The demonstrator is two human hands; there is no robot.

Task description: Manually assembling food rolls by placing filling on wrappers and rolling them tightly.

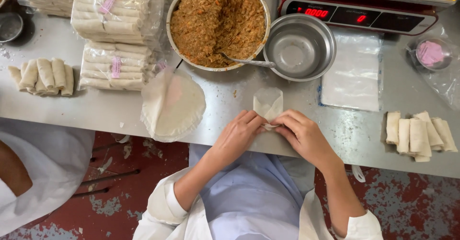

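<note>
At the far left of the steel bench (pixel 120 110) lies a small heap of finished rolls (pixel 43 75), pale and cylindrical. Beside them stand packed rolls (pixel 116 34) in clear plastic bags with pink labels. Next comes a stack of round wrappers (pixel 171 105), thin and soft, hanging a little over the bench edge. Behind it is a large metal bowl (pixel 218 23) full of coarse brown filling with orange bits, and a spoon (pixel 247 62) rests in it. In the middle, the left hand (pixel 237 137) and the right hand (pixel 302 134) meet on one wrapper (pixel 268 103) lying flat near the front edge; the grip of both hands is closed on its near end, fingertips pinching the folded part. To the right stands an empty steel bowl (pixel 299 47), then a red scale (pixel 366 3), flat plastic bags (pixel 353 72), and another pile of rolls (pixel 420 133).
</note>
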